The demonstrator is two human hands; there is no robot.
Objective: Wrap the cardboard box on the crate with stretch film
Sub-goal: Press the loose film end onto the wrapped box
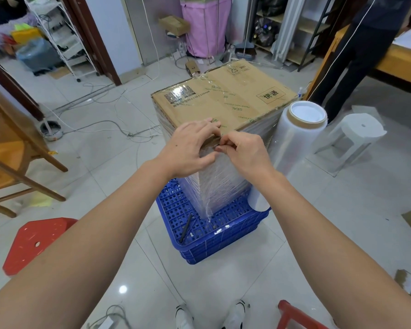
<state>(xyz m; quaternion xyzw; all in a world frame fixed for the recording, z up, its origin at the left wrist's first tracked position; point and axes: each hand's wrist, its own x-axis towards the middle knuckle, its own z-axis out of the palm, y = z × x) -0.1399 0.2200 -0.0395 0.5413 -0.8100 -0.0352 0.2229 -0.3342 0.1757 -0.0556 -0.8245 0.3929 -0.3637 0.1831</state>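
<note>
Cardboard box (226,100) gets worked at its near top corner, where both sets of fingers curl in: the right hand (243,155) pinches what looks like a bit of stretch film (218,184), hard to tell since it's clear, and the left hand (190,148) grips the corner edge beside it. Box stands upright on the blue crate (207,231), sides already wrapped in film. Film roll (294,143) stands on the crate's right edge, leaning against the box, with a red stool (36,241) off to the left.
</note>
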